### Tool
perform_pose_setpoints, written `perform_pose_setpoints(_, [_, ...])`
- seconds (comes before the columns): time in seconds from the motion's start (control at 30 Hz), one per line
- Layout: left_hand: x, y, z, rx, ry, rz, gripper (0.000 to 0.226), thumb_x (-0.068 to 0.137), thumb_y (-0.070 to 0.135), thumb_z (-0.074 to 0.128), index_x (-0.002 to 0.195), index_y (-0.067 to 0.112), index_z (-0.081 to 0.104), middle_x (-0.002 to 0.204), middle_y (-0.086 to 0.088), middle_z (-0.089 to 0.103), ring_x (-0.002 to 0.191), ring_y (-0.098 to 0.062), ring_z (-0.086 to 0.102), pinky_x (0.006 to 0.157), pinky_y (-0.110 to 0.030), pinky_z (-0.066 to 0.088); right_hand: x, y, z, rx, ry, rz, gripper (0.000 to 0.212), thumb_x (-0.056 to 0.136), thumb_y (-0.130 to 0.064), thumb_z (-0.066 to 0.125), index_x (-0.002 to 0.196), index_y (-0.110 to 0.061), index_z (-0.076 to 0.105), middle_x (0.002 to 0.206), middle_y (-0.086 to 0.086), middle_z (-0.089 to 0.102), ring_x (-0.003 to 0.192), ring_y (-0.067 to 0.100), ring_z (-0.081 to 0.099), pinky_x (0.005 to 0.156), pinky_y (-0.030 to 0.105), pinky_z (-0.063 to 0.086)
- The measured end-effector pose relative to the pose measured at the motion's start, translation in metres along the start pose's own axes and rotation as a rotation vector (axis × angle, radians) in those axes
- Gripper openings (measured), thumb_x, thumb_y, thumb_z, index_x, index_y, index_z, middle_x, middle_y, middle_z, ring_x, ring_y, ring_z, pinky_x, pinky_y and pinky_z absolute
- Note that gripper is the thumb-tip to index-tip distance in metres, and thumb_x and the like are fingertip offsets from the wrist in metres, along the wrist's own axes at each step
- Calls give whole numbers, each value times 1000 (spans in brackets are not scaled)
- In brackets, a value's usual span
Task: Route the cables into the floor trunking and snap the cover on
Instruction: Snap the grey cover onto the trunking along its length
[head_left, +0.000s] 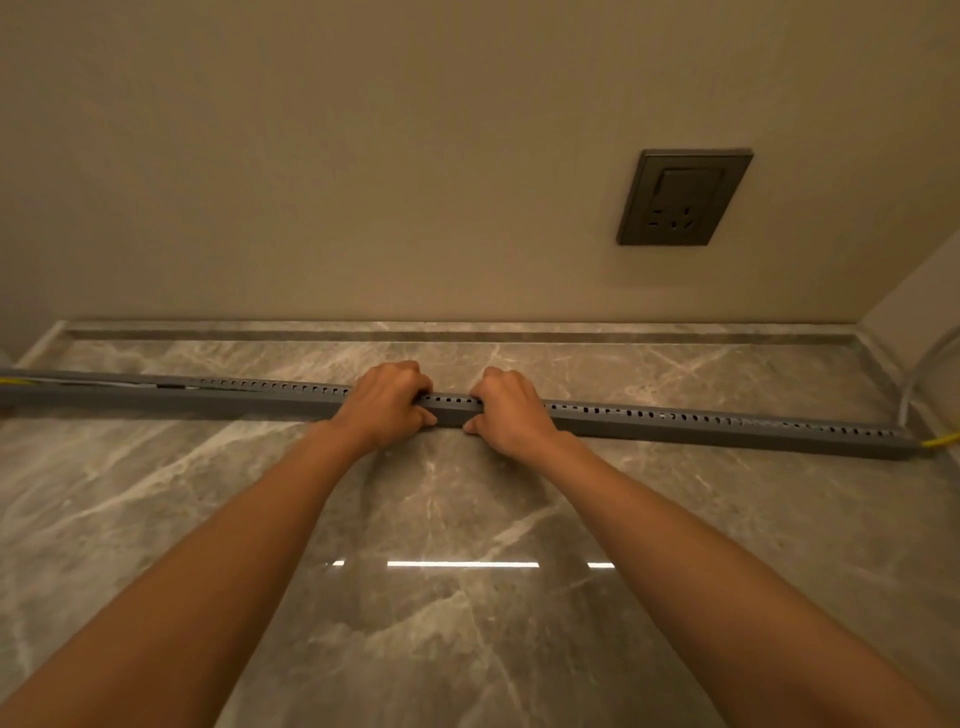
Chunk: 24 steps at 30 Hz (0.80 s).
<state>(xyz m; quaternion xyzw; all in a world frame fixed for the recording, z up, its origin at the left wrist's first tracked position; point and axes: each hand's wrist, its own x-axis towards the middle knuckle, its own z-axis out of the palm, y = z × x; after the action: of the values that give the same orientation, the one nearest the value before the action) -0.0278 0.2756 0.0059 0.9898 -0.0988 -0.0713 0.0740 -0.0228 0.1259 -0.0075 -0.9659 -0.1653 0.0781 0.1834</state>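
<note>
A long grey slotted trunking (675, 423) lies across the marble floor, running from the left edge to the far right. My left hand (387, 402) and my right hand (511, 410) grip it side by side at its middle, fingers curled over the far edge and thumbs on the near side. A yellow cable (940, 441) sticks out of the right end. At the left end the trunking looks uncovered, with a yellow cable (15, 382) and grey wires lying inside. Cables along the middle are hidden.
A beige wall stands close behind, with a dark socket plate (683, 197) at the upper right. A marble skirting strip (467, 332) runs along the wall's foot. Pale cables (917, 374) hang in the right corner. Glossy floor (467, 571) stretches toward me.
</note>
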Motion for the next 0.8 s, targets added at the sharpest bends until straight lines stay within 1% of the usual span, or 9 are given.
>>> perform_pose_setpoints(0.13, [-1, -2, -1, -59, -5, -12, 32, 84, 25, 67, 111, 8, 64, 112, -12, 61, 103, -28, 56, 85, -35, 43, 3, -1, -5, 9, -38, 26, 35, 82, -21, 69, 108, 1, 63, 117, 19, 58, 108, 34, 54, 88, 36, 46])
perform_pose_setpoints(0.27, [-4, -8, -3, -159, -54, -10, 34, 85, 20, 67, 116, 8, 62, 116, -14, 59, 108, -28, 54, 89, -35, 42, 7, -7, -5, 16, -97, 65, 31, 81, -20, 69, 104, 0, 65, 110, 18, 63, 101, 34, 59, 75, 33, 45])
perform_pose_setpoints(0.33, [-6, -18, -8, -185, -73, -6, 34, 86, 16, 66, 118, 7, 62, 117, -15, 60, 109, -28, 54, 92, -36, 43, 8, -13, -3, 29, -104, 77, 30, 80, -20, 70, 103, -1, 66, 108, 18, 65, 99, 33, 60, 76, 34, 47])
perform_pose_setpoints(0.43, [-10, -41, -15, -161, -87, -27, 32, 86, 18, 67, 115, 6, 63, 115, -15, 62, 107, -29, 56, 90, -38, 45, 10, -26, 2, 49, -94, 100, 30, 81, -21, 70, 102, -1, 66, 106, 17, 66, 98, 33, 61, 78, 35, 48])
perform_pose_setpoints(0.57, [-14, -73, -22, -134, -116, -46, 34, 85, 23, 68, 115, 8, 64, 114, -13, 64, 104, -27, 58, 86, -36, 47, 15, -47, 12, 84, -72, 128, 26, 82, -22, 69, 96, -1, 66, 103, 18, 66, 97, 33, 61, 71, 31, 40])
perform_pose_setpoints(0.63, [-14, -85, -23, -115, -134, -29, 33, 85, 24, 68, 114, 8, 64, 112, -13, 65, 101, -26, 58, 83, -36, 47, 18, -61, 17, 88, -59, 132, 25, 84, -22, 66, 101, -3, 65, 107, 17, 64, 99, 32, 59, 75, 32, 40])
perform_pose_setpoints(0.7, [-14, -93, -21, -98, -128, -1, 29, 84, 25, 68, 109, 9, 66, 109, -13, 65, 94, -25, 58, 76, -34, 45, 20, -75, 22, 107, -40, 144, 25, 87, -21, 62, 107, -6, 64, 111, 16, 63, 103, 32, 58, 84, 35, 43])
perform_pose_setpoints(0.73, [-13, -95, -20, -85, -118, 15, 28, 84, 25, 67, 107, 9, 66, 108, -13, 65, 94, -26, 58, 74, -34, 44, 21, -81, 25, 113, -22, 157, 25, 88, -21, 60, 109, -8, 64, 113, 15, 63, 105, 31, 57, 89, 36, 43])
perform_pose_setpoints(0.8, [-14, -96, -18, -53, -96, 50, 27, 85, 25, 65, 106, 8, 65, 108, -13, 63, 98, -28, 58, 75, -35, 45, 22, -90, 31, 103, 17, 191, 26, 89, -21, 59, 112, -10, 62, 115, 14, 62, 109, 31, 55, 95, 39, 40])
